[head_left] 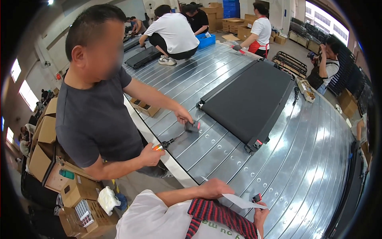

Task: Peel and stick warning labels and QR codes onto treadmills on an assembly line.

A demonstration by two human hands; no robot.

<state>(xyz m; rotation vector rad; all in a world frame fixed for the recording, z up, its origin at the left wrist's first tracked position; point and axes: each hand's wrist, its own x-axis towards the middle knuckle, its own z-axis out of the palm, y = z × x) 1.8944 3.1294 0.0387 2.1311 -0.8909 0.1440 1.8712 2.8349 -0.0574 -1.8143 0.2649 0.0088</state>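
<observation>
A white sheet of paper [240, 201] stretches between my two hands above the metal slatted table. My left hand [215, 188] is closed on its left end, and a corner sticks out past the fingers. At the other end, my right hand [260, 215] pinches the sheet's edge. Just beyond the paper, by my right fingertips, shows a small black and red part [257, 197]; whether it lies on the table or is held, I cannot tell. Across from me on the left, a co-worker grips a powered screwdriver [164, 145] and a black part with a red edge [192, 126].
On the slatted table [286, 171] lies a large dark panel [250, 101] with end fittings. Small parts fill an open carton [144, 106] by the co-worker. Cardboard boxes [85, 189] stand at lower left. Several people work at the far end; one at right raises a camera [312, 55].
</observation>
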